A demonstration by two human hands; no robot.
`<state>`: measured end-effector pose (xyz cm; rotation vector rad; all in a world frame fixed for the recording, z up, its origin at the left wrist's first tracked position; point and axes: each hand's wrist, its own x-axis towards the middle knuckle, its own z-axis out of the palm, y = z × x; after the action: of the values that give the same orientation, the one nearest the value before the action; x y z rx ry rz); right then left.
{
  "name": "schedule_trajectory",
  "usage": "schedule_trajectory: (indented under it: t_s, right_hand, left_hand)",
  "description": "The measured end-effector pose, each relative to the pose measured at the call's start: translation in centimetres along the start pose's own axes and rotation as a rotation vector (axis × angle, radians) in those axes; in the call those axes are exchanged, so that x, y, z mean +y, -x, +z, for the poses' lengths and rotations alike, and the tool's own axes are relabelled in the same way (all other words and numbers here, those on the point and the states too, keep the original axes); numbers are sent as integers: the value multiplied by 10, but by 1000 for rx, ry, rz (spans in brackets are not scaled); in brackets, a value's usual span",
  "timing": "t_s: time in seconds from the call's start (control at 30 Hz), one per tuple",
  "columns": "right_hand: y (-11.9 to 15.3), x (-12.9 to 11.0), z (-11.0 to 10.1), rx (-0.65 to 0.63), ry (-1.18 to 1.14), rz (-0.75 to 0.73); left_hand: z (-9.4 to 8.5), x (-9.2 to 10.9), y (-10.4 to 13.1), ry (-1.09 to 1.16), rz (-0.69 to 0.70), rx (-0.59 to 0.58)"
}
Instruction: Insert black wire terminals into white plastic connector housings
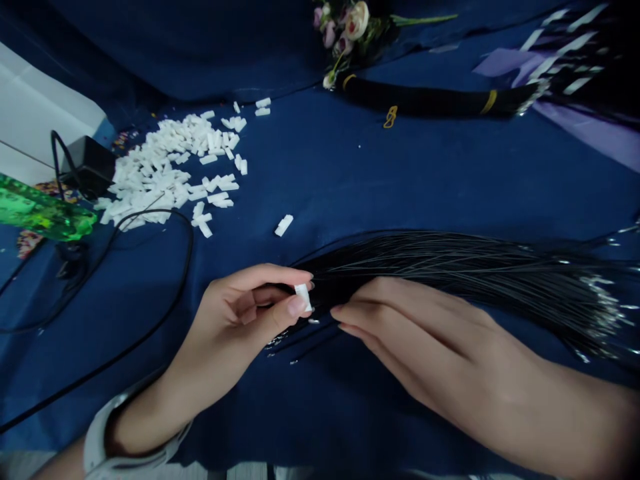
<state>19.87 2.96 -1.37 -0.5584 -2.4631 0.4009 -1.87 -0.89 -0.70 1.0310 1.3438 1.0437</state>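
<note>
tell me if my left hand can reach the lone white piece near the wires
Probably yes: the lone white piece lies just beyond the left hand, with only blue cloth seen between, though that hand pinches another white piece.

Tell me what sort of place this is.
Probably a table for assembling wiring by hand: a heap of white connectors and a spread of black wires with shiny ends lie on a blue cloth, and the left hand holds a single connector.

You have open cloth point(310, 167) between the 1 black roll point(425, 100) and the wires point(450, 260); the white pile point(165, 160) blocks left.
</note>
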Motion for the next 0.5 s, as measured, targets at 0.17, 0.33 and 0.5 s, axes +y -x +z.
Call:
schedule_trajectory:
  t_s: [0.17, 0.33, 0.5]
  right_hand:
    - [0, 3, -2, 94, -12, 44]
    - [-3, 2, -2, 71, 8, 42]
    - [-6, 0, -2, 91, 3, 60]
  left_hand:
    - [0, -1, 1, 18, 7, -26]
    - [2, 0, 1, 12, 11, -42]
    - [3, 1, 2, -2, 25, -36]
